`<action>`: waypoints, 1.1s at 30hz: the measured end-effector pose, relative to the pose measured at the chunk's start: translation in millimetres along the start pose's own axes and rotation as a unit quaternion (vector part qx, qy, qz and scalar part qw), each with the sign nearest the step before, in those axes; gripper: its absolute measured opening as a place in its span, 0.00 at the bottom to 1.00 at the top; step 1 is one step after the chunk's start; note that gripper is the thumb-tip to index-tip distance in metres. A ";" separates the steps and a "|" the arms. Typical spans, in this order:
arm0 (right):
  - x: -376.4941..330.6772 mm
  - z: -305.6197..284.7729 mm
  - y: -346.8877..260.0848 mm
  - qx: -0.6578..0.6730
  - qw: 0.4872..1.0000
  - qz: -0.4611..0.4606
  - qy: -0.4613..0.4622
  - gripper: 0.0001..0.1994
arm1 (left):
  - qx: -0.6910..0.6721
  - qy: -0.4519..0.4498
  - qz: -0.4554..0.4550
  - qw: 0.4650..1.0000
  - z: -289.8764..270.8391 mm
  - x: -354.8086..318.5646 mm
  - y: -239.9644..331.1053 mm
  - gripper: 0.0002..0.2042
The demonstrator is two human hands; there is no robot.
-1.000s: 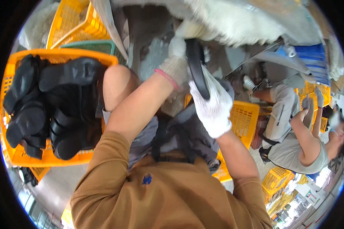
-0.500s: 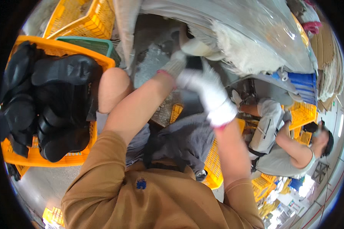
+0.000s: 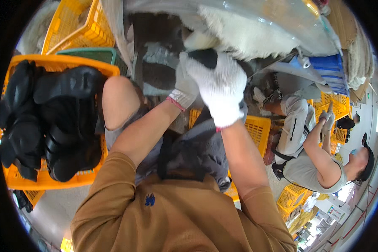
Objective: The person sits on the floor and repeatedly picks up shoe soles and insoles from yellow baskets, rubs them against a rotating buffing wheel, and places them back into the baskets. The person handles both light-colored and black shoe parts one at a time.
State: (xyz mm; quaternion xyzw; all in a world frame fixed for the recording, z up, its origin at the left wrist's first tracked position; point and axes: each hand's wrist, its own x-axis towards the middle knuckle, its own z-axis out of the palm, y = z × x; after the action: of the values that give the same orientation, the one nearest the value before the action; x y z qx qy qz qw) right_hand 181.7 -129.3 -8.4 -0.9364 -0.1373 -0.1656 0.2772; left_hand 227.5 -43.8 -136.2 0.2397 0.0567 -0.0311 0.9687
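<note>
Both my hands wear white knit gloves and meet in front of me, above my knees. My right hand (image 3: 223, 86) is closed round a black piece (image 3: 206, 58), of which only a smooth rounded end shows past the fingers. My left hand (image 3: 185, 82), in a greyer glove, presses against the same piece from the left; its fingertips are partly hidden. What the piece is, I cannot tell. Just beyond it is a pale rounded pad (image 3: 199, 40), beside shaggy white material (image 3: 248, 35).
An orange crate (image 3: 56, 185) at my left holds several black moulded, shoe-like pieces (image 3: 71, 126). Behind it stand a green bin (image 3: 90, 53) and a yellow crate (image 3: 77, 33). Clear plastic sheeting (image 3: 311, 25) hangs ahead. On the right, a co-worker (image 3: 319, 164) sits among yellow crates.
My hands, blurred and tilted before, are now steadier and closer together on the black piece. The view has shifted a little. The co-worker's hands have come up together.
</note>
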 end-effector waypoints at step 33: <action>-12.7 -43.6 -58.0 0.263 0.908 0.243 -0.216 0.26 | 0.473 0.121 -0.078 0.869 9.6 -47.9 148.9 0.15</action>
State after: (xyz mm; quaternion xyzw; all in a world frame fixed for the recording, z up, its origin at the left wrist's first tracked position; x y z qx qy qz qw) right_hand 139.7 -109.1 48.7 -0.8466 -0.0008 0.1550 0.5091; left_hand 193.9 84.8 -53.2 0.6662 0.1707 -0.1001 0.7191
